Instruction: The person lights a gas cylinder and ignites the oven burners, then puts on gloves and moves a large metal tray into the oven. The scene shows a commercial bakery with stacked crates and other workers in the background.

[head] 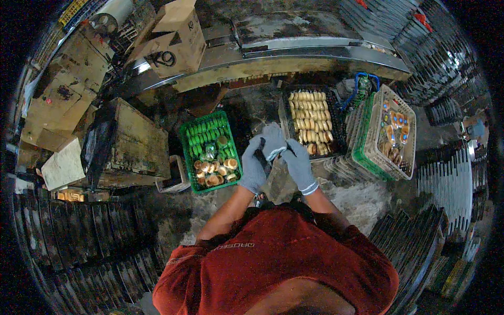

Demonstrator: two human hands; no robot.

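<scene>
Both my hands wear grey knit gloves and meet in front of me over the floor. Between them is a bunched piece of grey knit fabric (274, 139) with a pale edge; it looks like another glove. My left hand (252, 163) grips it from the left, and the fingers of my right hand (299, 160) pinch its edge from the right. Beside my left hand stands a green plastic crate (241, 173), with rows of green pieces and loose round baked goods inside. Beyond my right hand, a dark crate holds rows of pale round buns (311, 118).
A stack of plastic crates (364, 138) stands at the right, packaged bread in the top one. Ahead runs a metal-edged bench (291, 53) with a cardboard box (177, 47). A worn box-shaped block (138, 141) is at the left. Metal trays (413, 248) are stacked behind on the right.
</scene>
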